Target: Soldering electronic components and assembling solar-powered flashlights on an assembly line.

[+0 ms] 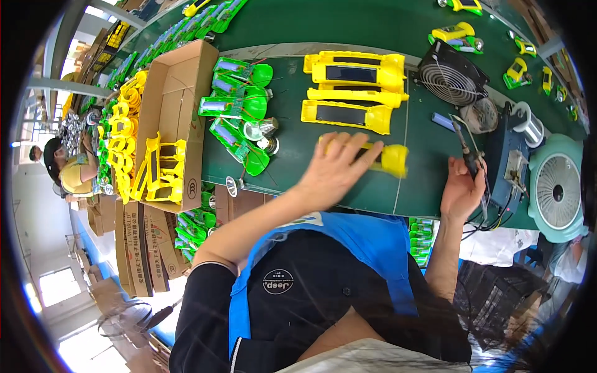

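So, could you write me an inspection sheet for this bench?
Surface: green worktop.
Work pieces: yellow housings with dark panels in a group; green housings with wires, to their left.
Clutter: black fan, solder spool and blue cylinder, right side.
Hands: left hand over a separate yellow housing, grip unclear; right hand holds a soldering iron.
Cables: dark cables at the near right edge.
Surroundings: cardboard box with yellow parts, left; another person farther left.

A soldering iron (466, 149), wire spool (528, 124) and green casings (255, 163) mark an assembly workshop
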`<state>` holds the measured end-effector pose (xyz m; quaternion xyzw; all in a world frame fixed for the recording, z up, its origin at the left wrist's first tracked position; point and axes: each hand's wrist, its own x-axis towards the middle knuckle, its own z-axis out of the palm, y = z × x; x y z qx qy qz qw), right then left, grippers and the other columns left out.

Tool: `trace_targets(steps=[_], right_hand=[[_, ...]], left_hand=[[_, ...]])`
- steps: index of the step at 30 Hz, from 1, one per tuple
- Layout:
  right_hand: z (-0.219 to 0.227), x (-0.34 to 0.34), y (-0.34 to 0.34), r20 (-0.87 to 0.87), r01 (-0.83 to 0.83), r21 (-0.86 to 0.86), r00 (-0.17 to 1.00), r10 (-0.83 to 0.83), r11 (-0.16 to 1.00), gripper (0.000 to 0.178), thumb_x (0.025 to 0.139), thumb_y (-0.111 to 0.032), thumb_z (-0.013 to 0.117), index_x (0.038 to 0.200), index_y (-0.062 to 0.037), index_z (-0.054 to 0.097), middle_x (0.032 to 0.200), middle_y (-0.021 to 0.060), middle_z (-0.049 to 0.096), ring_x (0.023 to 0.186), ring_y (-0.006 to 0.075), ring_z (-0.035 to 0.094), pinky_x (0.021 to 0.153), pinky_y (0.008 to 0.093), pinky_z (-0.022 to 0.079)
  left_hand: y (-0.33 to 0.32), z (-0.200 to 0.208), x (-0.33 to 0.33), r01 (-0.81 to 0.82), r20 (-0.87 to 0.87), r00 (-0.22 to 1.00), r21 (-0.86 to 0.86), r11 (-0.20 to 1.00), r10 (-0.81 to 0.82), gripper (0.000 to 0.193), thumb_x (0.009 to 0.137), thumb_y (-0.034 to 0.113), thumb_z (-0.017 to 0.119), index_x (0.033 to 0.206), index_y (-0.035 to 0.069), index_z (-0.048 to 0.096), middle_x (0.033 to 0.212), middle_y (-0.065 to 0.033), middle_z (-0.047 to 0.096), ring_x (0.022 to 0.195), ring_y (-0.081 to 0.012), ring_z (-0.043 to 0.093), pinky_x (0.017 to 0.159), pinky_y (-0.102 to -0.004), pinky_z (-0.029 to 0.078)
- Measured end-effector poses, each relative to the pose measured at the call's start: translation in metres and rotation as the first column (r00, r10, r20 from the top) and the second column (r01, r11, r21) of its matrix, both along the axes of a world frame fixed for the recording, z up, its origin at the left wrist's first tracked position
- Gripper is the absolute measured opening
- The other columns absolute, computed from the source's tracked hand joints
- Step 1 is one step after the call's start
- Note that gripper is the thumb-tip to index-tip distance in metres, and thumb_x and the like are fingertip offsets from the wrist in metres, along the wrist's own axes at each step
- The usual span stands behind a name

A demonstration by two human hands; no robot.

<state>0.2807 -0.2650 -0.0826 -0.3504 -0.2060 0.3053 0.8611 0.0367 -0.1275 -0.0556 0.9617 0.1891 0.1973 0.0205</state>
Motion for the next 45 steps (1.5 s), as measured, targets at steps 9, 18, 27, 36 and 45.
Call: trace_targets(steps=[9,18,27,36,45], right_hand=[[0.036,-0.092,0.061,0.228,-0.144,-0.233,0.953,0.198,0.962,0.038,0.096,-0.033,0.055,0.113,-0.0040,0.039,0.092,0.0143,0.058,0.066,0.0260,0.063,0.086,0.0490,0.050],[0.020,-0.073,0.094,0.268,-0.065,-0.287,0.952,0.145,0.956,0.042,0.095,-0.040,0.054,0.113,-0.0054,0.037,0.092,0.0162,0.052,0.054,0.0239,0.060,0.074,0.0466,0.055],[0.030,-0.063,0.100,0.417,-0.056,-0.347,0.885,0.208,0.936,0.039,0.095,-0.036,0.057,0.110,-0.0047,0.039,0.094,0.0175,0.053,0.067,0.0251,0.065,0.073,0.0384,0.053],[0.039,-0.094,0.081,0.425,-0.191,-0.299,0.850,0.310,0.935,0.033,0.098,-0.030,0.053,0.112,-0.0058,0.036,0.091,0.0174,0.055,0.071,0.0268,0.066,0.078,0.0466,0.055],[0.007,-0.085,0.139,0.301,-0.027,-0.110,0.952,0.059,0.994,0.023,0.100,-0.020,0.050,0.113,-0.0034,0.041,0.092,0.0112,0.061,0.084,0.0276,0.068,0.082,0.0402,0.053]], left_hand=[[0.235,0.088,-0.039,-0.295,0.105,0.954,0.199,0.934,0.279,0.028,0.080,0.021,0.065,0.104,0.006,0.065,0.108,-0.0121,0.062,0.103,-0.0299,0.057,0.086,-0.0430,0.046],[0.460,0.021,-0.037,-0.746,-0.282,0.594,0.157,0.647,0.753,0.048,0.080,0.042,0.070,0.114,0.010,0.058,0.121,-0.0189,0.056,0.116,-0.0394,0.052,0.094,-0.0530,0.044],[0.473,0.013,-0.027,-0.705,-0.185,0.697,0.001,0.709,0.693,0.058,0.077,0.039,0.074,0.122,0.017,0.046,0.113,-0.0233,0.055,0.110,-0.0431,0.054,0.089,-0.0509,0.047],[0.415,0.053,-0.028,-0.494,-0.368,0.824,-0.096,0.864,0.431,0.054,0.084,0.021,0.060,0.134,0.035,0.045,0.117,-0.0250,0.058,0.117,-0.0442,0.052,0.096,-0.0503,0.046],[0.108,0.111,-0.077,0.104,0.231,0.948,-0.876,0.471,0.221,0.073,0.088,0.015,0.069,0.150,0.009,0.028,0.133,-0.0113,0.052,0.112,-0.0165,0.057,0.087,-0.0305,0.050]])
